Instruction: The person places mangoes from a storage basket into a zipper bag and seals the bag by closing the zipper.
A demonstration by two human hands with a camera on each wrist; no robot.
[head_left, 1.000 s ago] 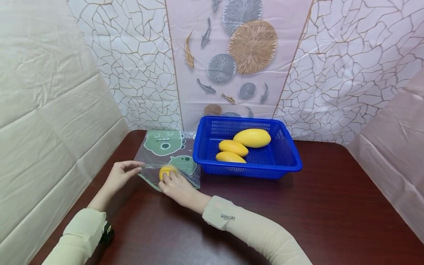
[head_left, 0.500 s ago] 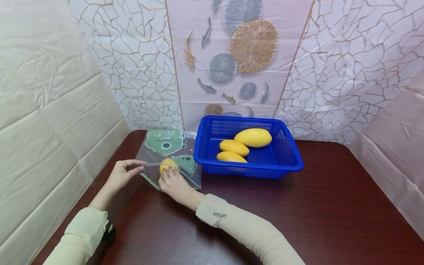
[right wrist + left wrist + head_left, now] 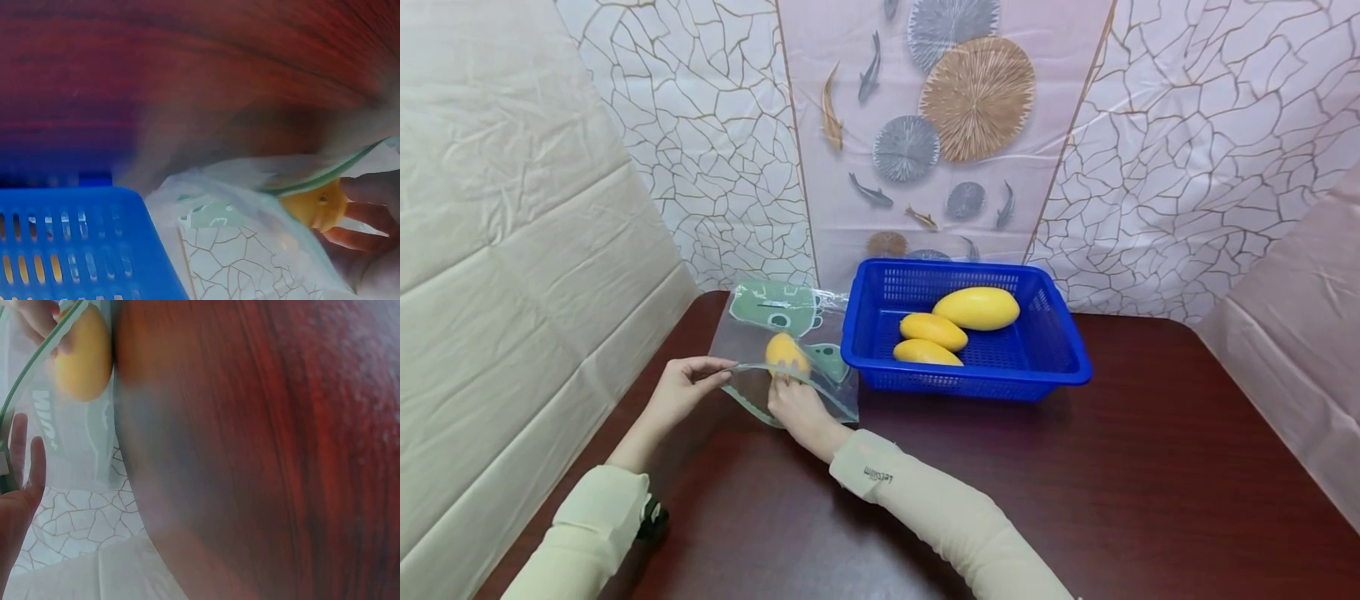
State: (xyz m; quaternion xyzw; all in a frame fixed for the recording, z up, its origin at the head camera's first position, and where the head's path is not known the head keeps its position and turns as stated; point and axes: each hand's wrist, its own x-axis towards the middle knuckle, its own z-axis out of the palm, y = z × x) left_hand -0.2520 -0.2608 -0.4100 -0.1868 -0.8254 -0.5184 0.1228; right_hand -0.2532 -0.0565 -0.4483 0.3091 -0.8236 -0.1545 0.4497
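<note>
A clear zip bag point(image 3: 741, 337) with green dinosaur prints lies at the table's back left, its mouth toward me. Between thumb and fingers, my left hand point(image 3: 679, 390) pinches the upper lip at the mouth's left side and lifts it. A yellow mango point(image 3: 786, 350) is inside, showing through the plastic. My right hand point(image 3: 800, 408) reaches into the mouth, fingertips at the mango's near end. In the right wrist view, thumb and fingers point(image 3: 369, 215) grip the mango's stem end point(image 3: 322, 203). The left wrist view shows the mango point(image 3: 86, 359) behind the film.
A blue plastic basket point(image 3: 970, 382) stands right of the bag, close to its edge. In it lie a large yellow mango point(image 3: 977, 308) and two smaller ones point(image 3: 934, 331). Patterned cloth point(image 3: 737, 167) hangs behind the dark red-brown table point(image 3: 1150, 467).
My right hand has pushed the mango farther back into the bag, its fingers now past the mouth. The left hand keeps its pinch on the lip, hardly moving.
</note>
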